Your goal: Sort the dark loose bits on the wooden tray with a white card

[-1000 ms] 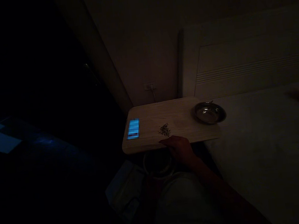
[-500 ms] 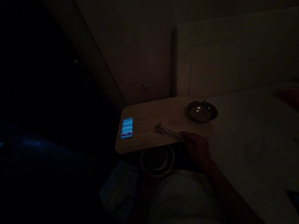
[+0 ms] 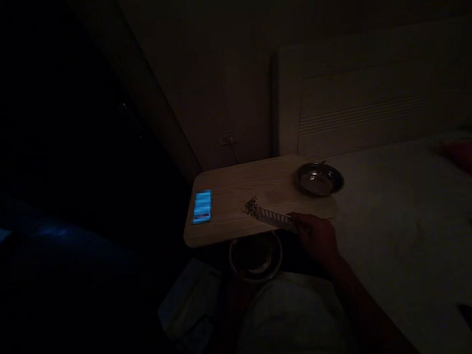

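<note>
At the frame's centre, the right hand [image 3: 317, 238] is closed on the knife [image 3: 276, 217], which slants up-left to the bits [image 3: 250, 207]. The left hand [image 3: 240, 288], lower, is nearer the bowl [image 3: 256, 258]; its grip I cannot tell.

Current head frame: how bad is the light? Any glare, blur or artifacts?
Head view: heavily underexposed, left side near black; lit screen brightest on the tabletop, pixelated into blocks; faint glints in the metal bowl; slotted blade and right hand dim but readable; left hand nearly lost in shadow; dark bits too small to identify.
</note>
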The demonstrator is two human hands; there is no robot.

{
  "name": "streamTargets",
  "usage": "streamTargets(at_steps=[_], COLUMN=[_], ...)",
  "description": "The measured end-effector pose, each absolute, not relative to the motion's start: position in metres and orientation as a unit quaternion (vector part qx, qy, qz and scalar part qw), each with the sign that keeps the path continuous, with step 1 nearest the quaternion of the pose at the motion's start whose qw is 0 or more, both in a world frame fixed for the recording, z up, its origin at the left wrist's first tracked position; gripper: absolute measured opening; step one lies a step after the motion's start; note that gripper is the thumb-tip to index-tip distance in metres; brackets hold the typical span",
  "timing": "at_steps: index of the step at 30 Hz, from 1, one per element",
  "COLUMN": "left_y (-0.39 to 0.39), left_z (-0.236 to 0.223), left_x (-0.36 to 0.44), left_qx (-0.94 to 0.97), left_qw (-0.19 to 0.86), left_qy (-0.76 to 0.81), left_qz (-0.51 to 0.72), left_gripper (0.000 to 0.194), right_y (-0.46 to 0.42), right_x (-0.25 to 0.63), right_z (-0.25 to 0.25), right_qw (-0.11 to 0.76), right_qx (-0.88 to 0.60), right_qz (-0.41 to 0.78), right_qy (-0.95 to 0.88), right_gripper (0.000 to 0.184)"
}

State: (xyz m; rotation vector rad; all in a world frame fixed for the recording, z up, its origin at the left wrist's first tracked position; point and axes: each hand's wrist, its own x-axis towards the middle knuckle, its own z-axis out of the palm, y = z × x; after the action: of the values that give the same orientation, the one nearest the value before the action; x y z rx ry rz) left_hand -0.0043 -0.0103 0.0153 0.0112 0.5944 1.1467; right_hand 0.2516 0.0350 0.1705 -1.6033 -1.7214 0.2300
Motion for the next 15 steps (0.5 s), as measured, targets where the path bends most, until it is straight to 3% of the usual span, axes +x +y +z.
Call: streamTargets(at_steps=[8,15], left_y=[-0.007,-0.011], left_z=[0.008,0.005], left_x=[-0.011,-0.013], left_qx=[0.017,0.017], left_qw=[0.822,0.807], left_qy=[0.277,0.286], left_qz=[0.496,0.516], left_gripper=[0.03,0.038], right_y=[0.058,0.086], right_x=[0.255,0.239], right_z=[0.174,0.17], right_qw=[0.358,0.359], right_qx=[-0.623,-0.613], right_qz=[0.115,0.121], right_qy=[-0.686,-0.693], right_gripper=[0.03,0.028])
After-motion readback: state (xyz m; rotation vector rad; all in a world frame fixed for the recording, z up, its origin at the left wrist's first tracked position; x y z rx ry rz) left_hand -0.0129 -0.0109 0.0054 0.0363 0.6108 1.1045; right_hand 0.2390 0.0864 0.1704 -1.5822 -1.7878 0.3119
